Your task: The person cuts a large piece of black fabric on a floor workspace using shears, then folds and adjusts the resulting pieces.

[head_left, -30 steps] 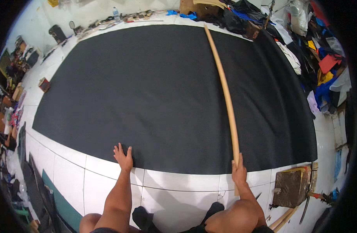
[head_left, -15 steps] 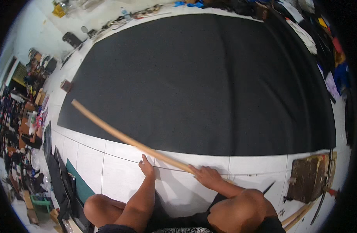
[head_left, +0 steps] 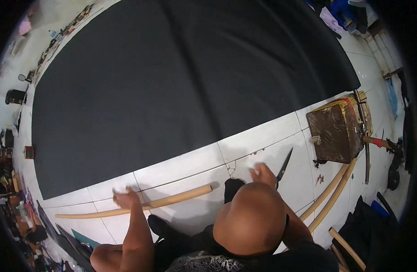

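Note:
My left hand (head_left: 127, 198) is above the white floor tiles with its fingers loosely apart and nothing in it. Beneath that forearm, a long pale wooden stick (head_left: 181, 196) lies on the floor. Partly behind my raised knee, my right hand (head_left: 264, 173) has its fingers bent and somewhat apart; I see nothing held in it. Close beside it are black-bladed scissors (head_left: 285, 164), their handle end partly hidden by my knee. A large sheet of black fabric (head_left: 117, 99) spreads over the floor beyond both hands.
A worn brown block (head_left: 331, 133) stands at the right, with a dark rod (head_left: 367, 163) against it. Two wooden poles (head_left: 333, 195) run out from below it. Dark cloth (head_left: 372, 226) lies at the lower right. A small brown block (head_left: 29, 152) sits at the fabric's left edge.
The wooden stick has left my hands and now lies on the floor, nearer to me. My right hand has moved right toward the scissors. The view has turned right.

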`<state>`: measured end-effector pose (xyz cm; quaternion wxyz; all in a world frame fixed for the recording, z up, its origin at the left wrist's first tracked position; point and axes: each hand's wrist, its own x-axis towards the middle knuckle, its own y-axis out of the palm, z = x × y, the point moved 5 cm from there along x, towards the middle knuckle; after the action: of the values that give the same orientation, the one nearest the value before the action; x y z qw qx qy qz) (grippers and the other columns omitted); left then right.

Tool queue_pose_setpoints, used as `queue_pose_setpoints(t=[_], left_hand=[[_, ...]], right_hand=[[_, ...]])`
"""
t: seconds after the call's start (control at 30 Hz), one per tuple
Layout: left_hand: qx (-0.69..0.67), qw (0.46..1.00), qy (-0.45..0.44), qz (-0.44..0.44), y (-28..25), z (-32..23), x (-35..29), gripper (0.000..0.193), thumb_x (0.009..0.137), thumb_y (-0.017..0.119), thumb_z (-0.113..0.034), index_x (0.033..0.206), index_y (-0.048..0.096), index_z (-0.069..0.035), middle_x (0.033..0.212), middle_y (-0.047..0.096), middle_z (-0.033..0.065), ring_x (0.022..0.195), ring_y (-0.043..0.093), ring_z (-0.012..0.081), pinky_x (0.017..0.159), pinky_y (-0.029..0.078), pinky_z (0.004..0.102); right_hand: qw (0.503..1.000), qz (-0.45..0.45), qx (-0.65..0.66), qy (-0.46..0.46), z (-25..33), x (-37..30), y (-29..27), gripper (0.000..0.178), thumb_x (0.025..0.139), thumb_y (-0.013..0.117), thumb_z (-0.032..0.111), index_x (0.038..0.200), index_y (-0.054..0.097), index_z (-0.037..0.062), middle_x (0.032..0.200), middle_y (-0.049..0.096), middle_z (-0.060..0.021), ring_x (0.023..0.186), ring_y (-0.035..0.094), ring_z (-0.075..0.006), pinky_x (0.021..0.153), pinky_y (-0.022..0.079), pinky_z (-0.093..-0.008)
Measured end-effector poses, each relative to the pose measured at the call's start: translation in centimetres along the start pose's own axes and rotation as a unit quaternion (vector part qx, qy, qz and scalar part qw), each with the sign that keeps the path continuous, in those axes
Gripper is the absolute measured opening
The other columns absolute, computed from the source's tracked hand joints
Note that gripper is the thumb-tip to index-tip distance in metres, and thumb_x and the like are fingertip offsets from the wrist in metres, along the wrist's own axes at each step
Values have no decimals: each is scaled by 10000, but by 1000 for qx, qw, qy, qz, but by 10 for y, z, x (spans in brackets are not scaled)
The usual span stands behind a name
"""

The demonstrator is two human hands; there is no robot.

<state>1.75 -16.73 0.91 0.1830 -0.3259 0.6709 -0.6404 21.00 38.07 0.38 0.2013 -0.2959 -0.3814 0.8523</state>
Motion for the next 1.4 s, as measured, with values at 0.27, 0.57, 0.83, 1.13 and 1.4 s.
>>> queue_pose_setpoints(t=[0.27,0.57,0.83,1.13,1.4], left_hand=[[-207,698,653,206,-16,-275,-163,612,723,830,-308,1269,629,-117,1403,501,208,1325,446,400,1102,354,514],[-145,673,697,199,6,-306,-214,447,862,708,-284,1280,638,-141,1415,514,134,1360,443,333,1146,322,532],[-187,670,687,211,19,-304,-228,380,843,720,-208,1192,654,-76,1299,573,127,1244,526,320,1110,381,526],[-219,676,659,247,0,-310,-229,288,816,742,-160,1080,689,-55,1192,602,111,1170,559,307,1122,367,560],[-250,686,626,274,-8,-311,-229,294,802,755,-149,1074,686,-61,1139,603,107,1138,569,309,1140,330,576]], right_hand=[[937,-135,222,234,-167,-93,33,439,826,772,292,1076,562,-2,983,639,-186,889,640,-342,791,507,-422],[925,69,145,344,-119,-73,26,457,835,754,299,1120,528,23,966,629,-109,858,635,-240,791,512,-376],[879,207,310,297,-72,-51,59,298,896,723,318,972,578,68,829,578,-30,729,570,-155,674,477,-321],[882,353,279,140,-1,-47,37,325,968,637,406,949,571,88,745,538,10,650,506,-101,592,427,-286],[871,305,363,129,33,-17,54,364,994,601,409,925,529,58,712,539,-23,655,521,-122,615,443,-284]])
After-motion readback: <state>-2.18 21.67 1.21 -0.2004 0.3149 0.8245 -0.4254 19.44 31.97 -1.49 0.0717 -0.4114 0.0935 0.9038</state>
